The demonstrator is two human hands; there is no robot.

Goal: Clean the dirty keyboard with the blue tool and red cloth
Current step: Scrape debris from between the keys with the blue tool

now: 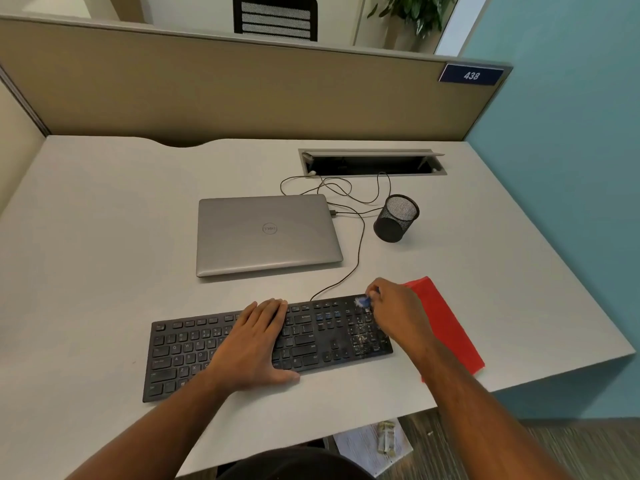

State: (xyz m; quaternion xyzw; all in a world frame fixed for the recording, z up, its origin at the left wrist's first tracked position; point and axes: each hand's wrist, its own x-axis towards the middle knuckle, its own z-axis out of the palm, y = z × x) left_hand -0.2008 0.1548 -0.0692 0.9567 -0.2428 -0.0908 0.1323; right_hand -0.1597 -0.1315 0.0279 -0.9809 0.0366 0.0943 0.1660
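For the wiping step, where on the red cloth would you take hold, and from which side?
Pinch the red cloth at its far corner, coming from above on the right. It lies flat beside the keyboard, the right hand and forearm cross its near left part, and the far corner lies bare.

Matt black plastic on the keyboard (242, 344), pale crumbs speckling the number pad. Brushed grey metal, faintly satin, on the closed laptop (265, 233). Black wire mesh for the pen cup (397, 218). Smooth, flat red cloth (446, 323). Smooth matt pale laminate on the desk (104, 254). Beige woven fabric on the partition (242, 84).
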